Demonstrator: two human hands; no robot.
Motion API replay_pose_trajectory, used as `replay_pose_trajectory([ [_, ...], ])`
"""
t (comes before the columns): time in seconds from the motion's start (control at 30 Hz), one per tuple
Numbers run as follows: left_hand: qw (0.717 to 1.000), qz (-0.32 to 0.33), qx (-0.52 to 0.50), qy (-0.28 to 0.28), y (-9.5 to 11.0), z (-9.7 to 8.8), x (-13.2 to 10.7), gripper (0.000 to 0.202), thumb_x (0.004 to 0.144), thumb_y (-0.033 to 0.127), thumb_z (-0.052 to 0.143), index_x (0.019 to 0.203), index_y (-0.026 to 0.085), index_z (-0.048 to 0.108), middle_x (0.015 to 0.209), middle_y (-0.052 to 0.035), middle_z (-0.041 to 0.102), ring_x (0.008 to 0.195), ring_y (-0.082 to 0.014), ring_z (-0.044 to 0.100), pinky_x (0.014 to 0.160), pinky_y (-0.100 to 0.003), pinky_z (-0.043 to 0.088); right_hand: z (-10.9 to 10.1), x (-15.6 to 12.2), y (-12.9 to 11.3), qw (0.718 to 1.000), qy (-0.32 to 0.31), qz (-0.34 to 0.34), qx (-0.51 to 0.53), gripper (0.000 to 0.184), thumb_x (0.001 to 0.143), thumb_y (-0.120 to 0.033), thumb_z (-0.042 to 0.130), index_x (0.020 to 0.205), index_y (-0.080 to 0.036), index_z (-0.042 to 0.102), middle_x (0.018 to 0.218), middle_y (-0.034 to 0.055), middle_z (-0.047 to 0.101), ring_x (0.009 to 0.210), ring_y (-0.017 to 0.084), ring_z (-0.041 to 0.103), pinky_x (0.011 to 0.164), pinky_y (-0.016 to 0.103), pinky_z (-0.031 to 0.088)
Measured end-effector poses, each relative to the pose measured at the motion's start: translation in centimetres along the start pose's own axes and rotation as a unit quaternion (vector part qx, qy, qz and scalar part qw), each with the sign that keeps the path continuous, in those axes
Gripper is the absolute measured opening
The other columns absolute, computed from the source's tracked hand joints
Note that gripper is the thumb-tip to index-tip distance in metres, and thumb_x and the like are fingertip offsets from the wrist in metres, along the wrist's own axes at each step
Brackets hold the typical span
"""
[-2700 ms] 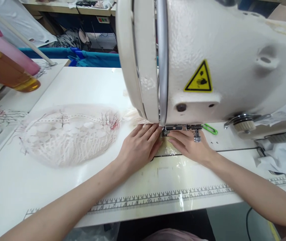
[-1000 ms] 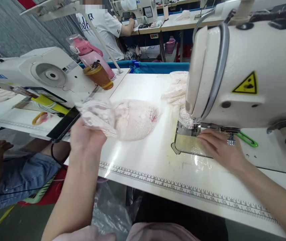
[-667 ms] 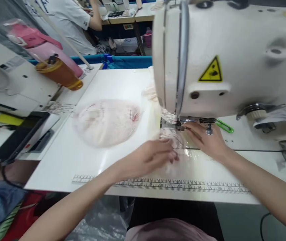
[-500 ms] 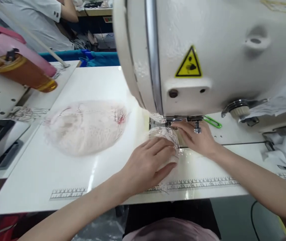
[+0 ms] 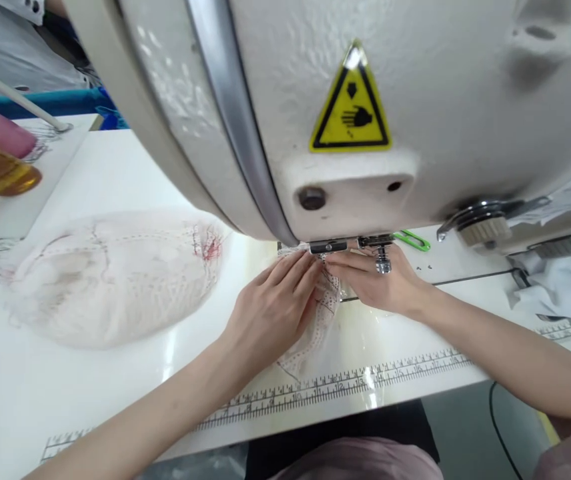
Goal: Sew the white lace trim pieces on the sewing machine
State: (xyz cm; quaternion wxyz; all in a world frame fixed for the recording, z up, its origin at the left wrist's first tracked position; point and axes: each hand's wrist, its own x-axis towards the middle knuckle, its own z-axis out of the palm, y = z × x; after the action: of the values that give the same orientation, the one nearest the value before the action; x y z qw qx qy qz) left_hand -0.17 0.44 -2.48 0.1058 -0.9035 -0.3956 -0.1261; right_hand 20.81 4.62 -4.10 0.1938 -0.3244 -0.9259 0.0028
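A white table [image 5: 15,393] fills most of our view, with a printed ruler strip [image 5: 335,388] along its near edge, probably there so that lengths can be checked without reaching for a tape. Just beyond it we see a piece of pale lace [image 5: 326,308], its free end trailing towards the ruler and its far part running in beneath the sewing machine [image 5: 440,100]. Our left hand [image 5: 275,303] lies palm down on the lace, fingers straight and close together, seemingly to keep it flat; we cannot tell whether the hidden thumb pinches. Our right hand [image 5: 385,280] reaches in from the other side, fingers extended beside the metal foot [image 5: 329,246], perhaps to steady the edge; its tips are partly covered, so we cannot tell whether they grip. To the left, well within reach, a heap of sheer lace [image 5: 115,287] rests on the bare top, while a green clip [image 5: 421,247] lies behind the right hand. Farther off, an amber cup [image 5: 15,177] and a pink bottle [image 5: 10,137] stand by the neighbouring surface, then blue cloth [image 5: 50,101] and a person in white [image 5: 20,50].
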Motion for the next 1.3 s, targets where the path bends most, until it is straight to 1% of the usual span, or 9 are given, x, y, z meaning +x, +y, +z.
replay_pose_trajectory([
  [0.27, 1.000, -0.012, -0.006, 0.014, -1.4, 0.8, 0.2, 0.038, 0.094, 0.024, 0.039, 0.124, 0.007, 0.057, 0.115, -0.0123, 0.067, 0.091, -0.0250, 0.066, 0.084, -0.040, 0.053, 0.3, -0.7, -0.5, 0.998, -0.034, 0.031, -0.039, 0.044, 0.088, -0.011, 0.048, 0.125, -0.032, 0.058, 0.131, -0.0027, 0.058, 0.101, 0.020, 0.062, 0.075, 0.035, 0.053],
  [0.5, 0.999, -0.030, -0.021, 0.014, -1.2, 1.0, 0.2, 0.039, 0.092, 0.023, 0.040, 0.126, 0.008, 0.055, 0.096, -0.0102, 0.071, 0.080, -0.0250, 0.065, 0.075, -0.040, 0.052, 0.5, -1.1, -0.6, 0.994, -0.024, 0.008, -0.106, 0.049, 0.089, -0.012, 0.047, 0.133, -0.031, 0.049, 0.135, -0.0015, 0.055, 0.106, 0.019, 0.061, 0.075, 0.032, 0.052],
  [0.67, 0.999, -0.026, -0.020, 0.024, -1.2, 1.1, 0.1, 0.040, 0.091, 0.021, 0.042, 0.126, 0.007, 0.054, 0.103, -0.0104, 0.070, 0.083, -0.0248, 0.065, 0.077, -0.040, 0.052, 1.0, -1.0, -0.3, 0.994, 0.006, -0.004, -0.113, 0.052, 0.084, -0.005, 0.049, 0.128, -0.032, 0.055, 0.130, -0.0031, 0.059, 0.096, 0.018, 0.065, 0.066, 0.033, 0.050],
  [0.83, 0.999, -0.022, -0.016, 0.028, -1.2, 1.1, 0.1, 0.038, 0.091, 0.020, 0.042, 0.123, 0.006, 0.056, 0.113, -0.0126, 0.067, 0.085, -0.0246, 0.065, 0.076, -0.040, 0.052, 0.7, -0.2, -0.4, 0.998, 0.028, 0.000, -0.062, 0.040, 0.086, -0.008, 0.047, 0.116, -0.028, 0.064, 0.113, -0.0021, 0.069, 0.081, 0.017, 0.068, 0.056, 0.031, 0.048],
  [0.97, 0.999, -0.024, -0.021, 0.026, -1.2, 1.0, 0.1, 0.038, 0.091, 0.020, 0.042, 0.124, 0.007, 0.056, 0.114, -0.0123, 0.067, 0.089, -0.0251, 0.065, 0.079, -0.040, 0.053, 0.1, 0.6, -0.6, 0.995, 0.033, 0.064, 0.062, 0.033, 0.090, -0.012, 0.043, 0.104, -0.027, 0.069, 0.103, -0.0028, 0.072, 0.090, 0.015, 0.067, 0.068, 0.030, 0.054],
  [1.03, 0.999, -0.026, -0.024, 0.026, -1.2, 1.1, 0.1, 0.039, 0.091, 0.020, 0.042, 0.125, 0.008, 0.055, 0.116, -0.0125, 0.066, 0.093, -0.0255, 0.065, 0.081, -0.041, 0.053, 0.1, 0.8, -0.5, 0.994, 0.026, 0.067, 0.077, 0.028, 0.092, -0.017, 0.045, 0.102, -0.026, 0.070, 0.100, -0.0017, 0.073, 0.090, 0.016, 0.067, 0.074, 0.032, 0.054],
  [1.13, 0.999, -0.027, -0.024, 0.023, -1.3, 1.3, 0.0, 0.040, 0.092, 0.021, 0.041, 0.128, 0.008, 0.054, 0.120, -0.0132, 0.064, 0.102, -0.0268, 0.064, 0.088, -0.043, 0.053, 0.4, 0.7, -0.1, 0.998, 0.051, 0.020, 0.032, 0.024, 0.093, -0.020, 0.048, 0.102, -0.025, 0.070, 0.099, 0.0000, 0.073, 0.094, 0.018, 0.067, 0.081, 0.036, 0.053],
  [1.23, 1.000, -0.024, -0.012, 0.017, -1.2, 1.4, 0.0, 0.041, 0.093, 0.021, 0.040, 0.129, 0.007, 0.053, 0.124, -0.0139, 0.062, 0.110, -0.0274, 0.061, 0.092, -0.044, 0.052, 0.8, 0.5, 0.1, 0.995, 0.093, -0.034, -0.011, 0.025, 0.092, -0.015, 0.049, 0.103, -0.025, 0.069, 0.107, -0.0009, 0.071, 0.098, 0.018, 0.066, 0.088, 0.038, 0.050],
  [1.3, 1.000, -0.020, 0.000, 0.016, -1.0, 1.2, 0.2, 0.040, 0.094, 0.022, 0.040, 0.129, 0.007, 0.053, 0.127, -0.0142, 0.060, 0.112, -0.0279, 0.060, 0.092, -0.044, 0.052, 1.0, 0.3, 0.1, 0.995, 0.090, -0.038, -0.026, 0.027, 0.091, -0.011, 0.048, 0.104, -0.025, 0.068, 0.113, -0.0014, 0.069, 0.100, 0.018, 0.065, 0.091, 0.038, 0.048],
])
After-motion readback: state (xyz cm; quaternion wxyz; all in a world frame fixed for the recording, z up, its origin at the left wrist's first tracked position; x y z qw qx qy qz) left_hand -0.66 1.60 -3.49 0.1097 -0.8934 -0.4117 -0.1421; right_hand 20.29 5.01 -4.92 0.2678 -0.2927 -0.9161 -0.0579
